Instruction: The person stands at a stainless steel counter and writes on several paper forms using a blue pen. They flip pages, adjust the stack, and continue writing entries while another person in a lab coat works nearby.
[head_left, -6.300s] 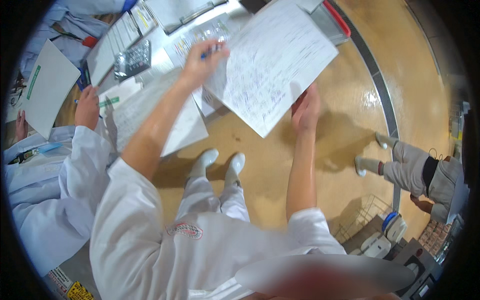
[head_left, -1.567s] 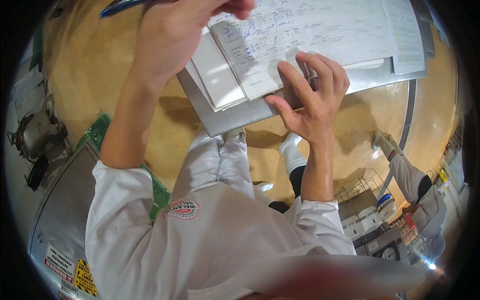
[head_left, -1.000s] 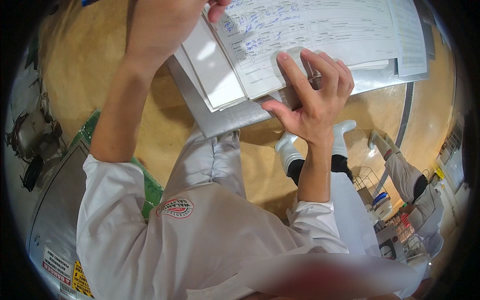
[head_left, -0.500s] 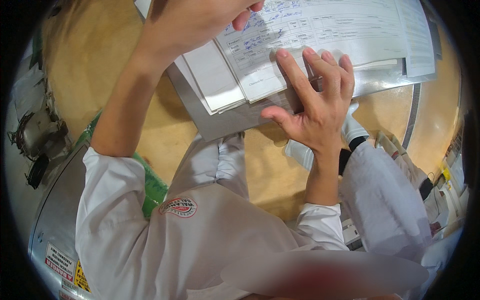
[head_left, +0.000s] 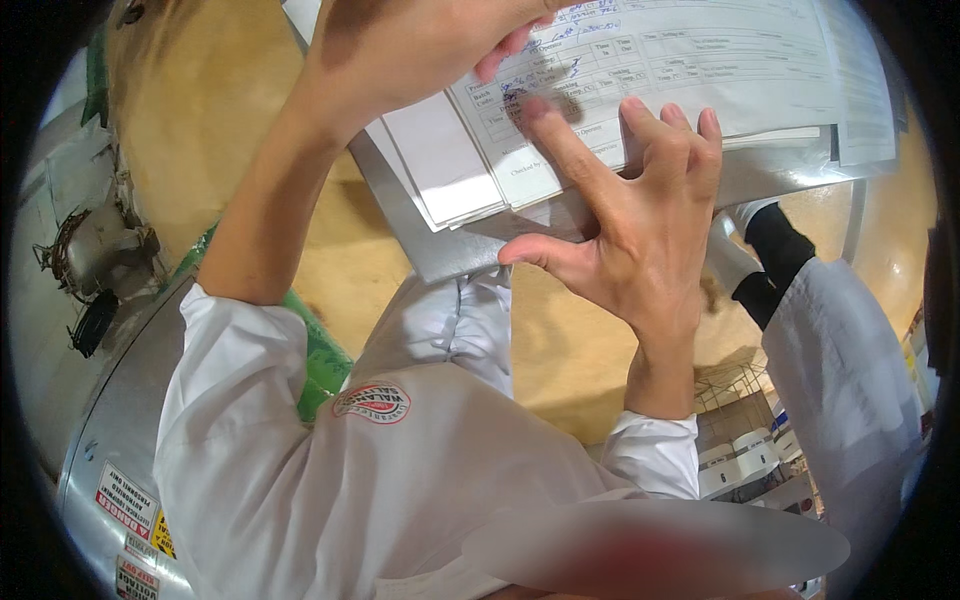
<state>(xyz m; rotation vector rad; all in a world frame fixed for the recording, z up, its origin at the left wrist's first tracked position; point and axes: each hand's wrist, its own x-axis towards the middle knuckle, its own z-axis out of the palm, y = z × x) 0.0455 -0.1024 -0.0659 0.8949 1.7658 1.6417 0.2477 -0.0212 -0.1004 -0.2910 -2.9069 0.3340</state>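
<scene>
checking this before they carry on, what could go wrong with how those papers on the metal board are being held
The right hand steadies the metal board with spread fingers only at its near edge, so the board could tip or slip. The loose paper sheets overhang the board on the right and could slide off. The left hand covers part of the form, so fresh ink might smear. Another person's white sleeve is close on the right and could bump the board.

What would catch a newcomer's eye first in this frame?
The right hand, fingers spread, pressing on a printed white paper form atop a grey metal clipboard at upper centre. The left hand sits above it at the top edge. Another person's white sleeve enters at right.
</scene>
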